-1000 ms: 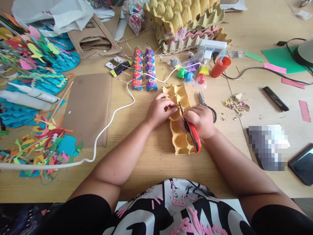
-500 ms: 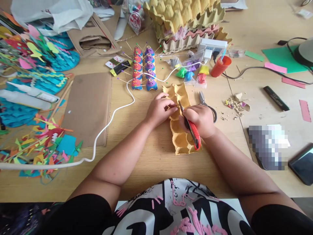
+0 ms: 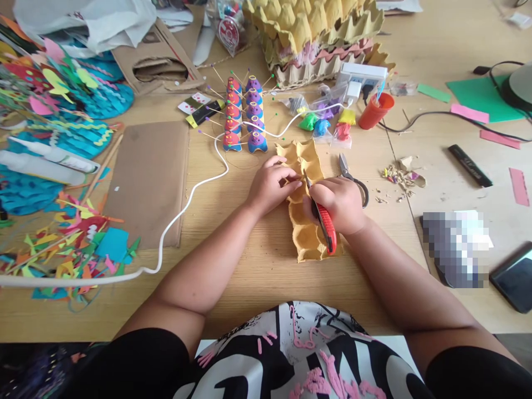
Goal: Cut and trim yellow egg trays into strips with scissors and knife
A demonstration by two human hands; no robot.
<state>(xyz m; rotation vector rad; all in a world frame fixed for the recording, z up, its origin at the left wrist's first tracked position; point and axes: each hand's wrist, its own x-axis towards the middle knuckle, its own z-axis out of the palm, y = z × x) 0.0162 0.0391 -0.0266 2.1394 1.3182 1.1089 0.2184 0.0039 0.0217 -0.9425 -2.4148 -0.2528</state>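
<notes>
A yellow egg carton strip [image 3: 302, 217], two cups wide, lies lengthwise in front of me on the wooden table. My left hand [image 3: 272, 185] grips its left edge near the upper half, with thumb and fingers closed on the pulp. In my right hand [image 3: 338, 205] is a red utility knife [image 3: 328, 228]. Its blade points away from me and rests at the ridge between the cups, close to my left fingertips. Just beyond my right hand lie scissors [image 3: 349, 176], partly hidden by it.
Painted egg-carton caterpillars [image 3: 233, 119] stand behind the strip, crossed by a white cable [image 3: 195, 188]. Stacked egg trays [image 3: 307, 33], a power strip [image 3: 361, 73] and an orange cup [image 3: 375, 113] are at the back. Cardboard [image 3: 145, 183] and paper scraps [image 3: 78, 244] lie left.
The view has shifted very slightly. Both hands, the knife and the egg carton strip keep nearly the same places.
</notes>
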